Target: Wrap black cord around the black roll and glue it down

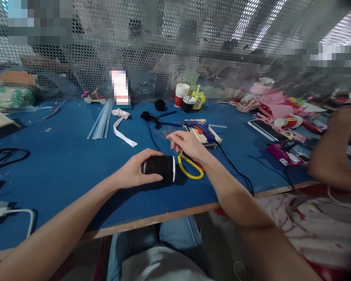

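My left hand [137, 170] is wrapped around a black-covered cup [159, 168] lying on its side, its white rim turned to the right. The thumb lies along the near side and the fingers go over the top. Just above and right of the cup, my right hand [183, 141] is closed with thumb and fingertips together; whatever they may hold is too small to make out. A thin black thread [152, 136] runs from a clump of black yarn [146, 116] down toward the cup. Beneath my right wrist lies a yellow loop [193, 177] with something red beside it.
A blue glue gun [200, 127] rests on wooden sticks [212, 134], its cable trailing to the front edge. Clear glue sticks [101, 123], a white ribbon [123, 133], a black ball [160, 104], stacked paper cups [181, 93] and a propped phone [119, 88] stand behind. Another person's arm [333, 156] is at right.
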Motion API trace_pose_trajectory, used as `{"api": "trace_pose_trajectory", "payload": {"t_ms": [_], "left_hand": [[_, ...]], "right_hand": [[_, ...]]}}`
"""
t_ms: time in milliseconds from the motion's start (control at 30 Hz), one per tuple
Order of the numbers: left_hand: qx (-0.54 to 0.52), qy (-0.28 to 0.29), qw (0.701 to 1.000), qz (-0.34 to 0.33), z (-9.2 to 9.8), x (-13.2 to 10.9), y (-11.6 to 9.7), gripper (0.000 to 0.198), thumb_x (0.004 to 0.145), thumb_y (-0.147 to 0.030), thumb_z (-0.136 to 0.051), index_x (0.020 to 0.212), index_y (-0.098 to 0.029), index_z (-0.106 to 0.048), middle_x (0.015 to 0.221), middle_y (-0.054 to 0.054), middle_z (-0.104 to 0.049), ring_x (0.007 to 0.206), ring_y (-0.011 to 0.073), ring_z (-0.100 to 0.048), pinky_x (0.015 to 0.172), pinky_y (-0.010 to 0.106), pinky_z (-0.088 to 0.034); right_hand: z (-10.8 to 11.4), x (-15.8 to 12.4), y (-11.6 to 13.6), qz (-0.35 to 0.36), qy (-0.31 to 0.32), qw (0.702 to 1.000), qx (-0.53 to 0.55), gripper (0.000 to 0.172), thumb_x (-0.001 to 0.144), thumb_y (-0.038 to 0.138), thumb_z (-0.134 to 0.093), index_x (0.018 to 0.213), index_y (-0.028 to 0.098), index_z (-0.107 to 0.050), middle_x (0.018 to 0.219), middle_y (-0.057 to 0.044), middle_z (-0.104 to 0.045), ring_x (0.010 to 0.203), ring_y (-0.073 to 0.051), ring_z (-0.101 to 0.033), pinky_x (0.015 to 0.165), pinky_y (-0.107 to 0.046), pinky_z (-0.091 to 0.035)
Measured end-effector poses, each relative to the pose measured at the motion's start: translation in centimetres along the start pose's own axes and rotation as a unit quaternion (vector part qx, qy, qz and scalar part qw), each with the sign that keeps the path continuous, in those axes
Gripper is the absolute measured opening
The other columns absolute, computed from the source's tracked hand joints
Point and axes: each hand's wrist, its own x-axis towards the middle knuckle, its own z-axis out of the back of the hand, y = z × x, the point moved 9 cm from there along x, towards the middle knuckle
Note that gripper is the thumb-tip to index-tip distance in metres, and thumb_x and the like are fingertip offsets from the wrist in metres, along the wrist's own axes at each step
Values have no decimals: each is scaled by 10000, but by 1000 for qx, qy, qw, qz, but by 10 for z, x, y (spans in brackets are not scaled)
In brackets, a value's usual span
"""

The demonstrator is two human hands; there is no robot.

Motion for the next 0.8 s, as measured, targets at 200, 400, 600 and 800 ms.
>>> {"api": "trace_pose_trajectory", "payload": {"t_ms": [200,400,600,800], "left_hand": [[-64,-68,993,78,16,1,21,565,676,-391,-668,1158,-168,-477,1028,77,-585,894,210,-563,775,328,-468],[-103,-101,985,97,23,2,27,581,644,-392,-691,1132,-163,-477,1042,76,-574,885,199,-569,772,318,-475],[-85,-102,987,93,23,1,31,586,643,-387,-695,1147,-194,-467,974,37,-559,820,169,-542,723,287,-463],[-108,-95,985,97,21,2,32,606,632,-364,-709,1153,-204,-444,931,20,-538,775,150,-525,699,276,-456]], "right_hand": [[79,-16,47,150,-176,973,1,214,801,229,-486,980,170,-586,875,-45,-630,683,-113,-600,627,-269,-497],[136,-6,20,-13,-250,873,-418,298,777,316,-504,934,94,-627,912,-162,-641,865,-267,-606,762,-390,-455],[122,10,-26,-129,-103,815,-555,334,818,312,-431,843,60,-649,910,-221,-646,881,-286,-601,731,-345,-435],[122,9,-27,-117,-98,839,-523,260,741,328,-538,828,107,-643,861,-159,-661,787,-250,-610,664,-305,-434]]}}
